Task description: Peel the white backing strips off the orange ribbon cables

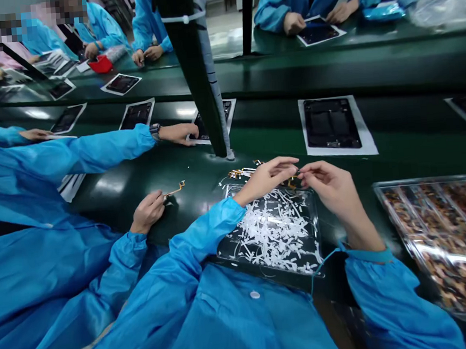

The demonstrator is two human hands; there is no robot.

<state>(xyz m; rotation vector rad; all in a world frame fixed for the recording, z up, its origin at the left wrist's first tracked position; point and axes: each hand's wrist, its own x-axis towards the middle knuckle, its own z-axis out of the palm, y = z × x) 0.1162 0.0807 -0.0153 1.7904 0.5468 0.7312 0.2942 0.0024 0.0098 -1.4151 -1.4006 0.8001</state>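
My left hand (pixel 267 176) and my right hand (pixel 329 185) meet above the far edge of a black tray (pixel 226 249) covered with several white paper strips (pixel 274 230). Both pinch a small gold flex part (pixel 293 181) between their fingertips. Both arms wear blue sleeves. More gold flex parts (pixel 238 172) lie on the green table just beyond the tray.
A clear tray (pixel 381 188) of brown and gold parts sits at the right. A black tablet shell on white paper (pixel 332 124) rides the belt ahead. A dark post (pixel 198 76) stands at centre. A co-worker's hand (pixel 148 211) at the left holds a gold flex part (pixel 175 189); another co-worker's hand (pixel 180 133) reaches to the belt.
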